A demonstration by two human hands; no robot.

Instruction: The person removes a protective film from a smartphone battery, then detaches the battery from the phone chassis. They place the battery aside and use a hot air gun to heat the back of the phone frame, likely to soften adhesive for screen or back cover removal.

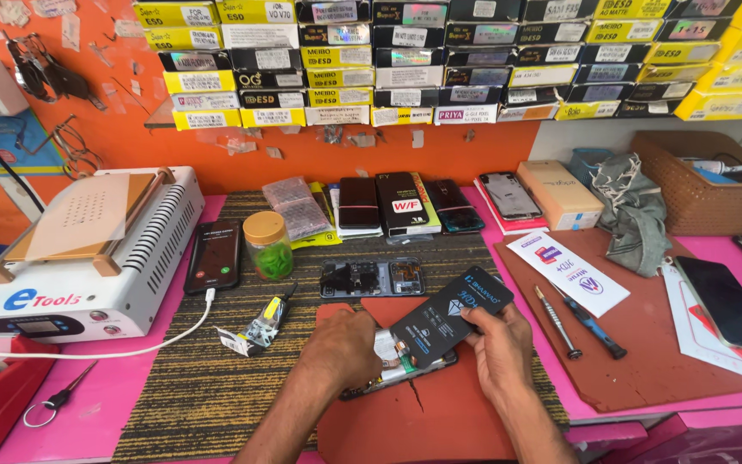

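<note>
Here, head view: we see left hand pressing down on opened phone lying on red mat on worktop, grip resting on it, not clenched. Right hand grasps dark flat card, tilted over phone. Screwdrivers near, right.

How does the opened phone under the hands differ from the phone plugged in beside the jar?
The opened phone lies across the red mat, mostly covered by the left hand and the dark card held in the right hand; the plugged-in phone lies lengthwise, untouched. The opened phone shows inner parts; the plugged-in phone shows a lit screen and has a white cable attached. Both lie flat.
</note>
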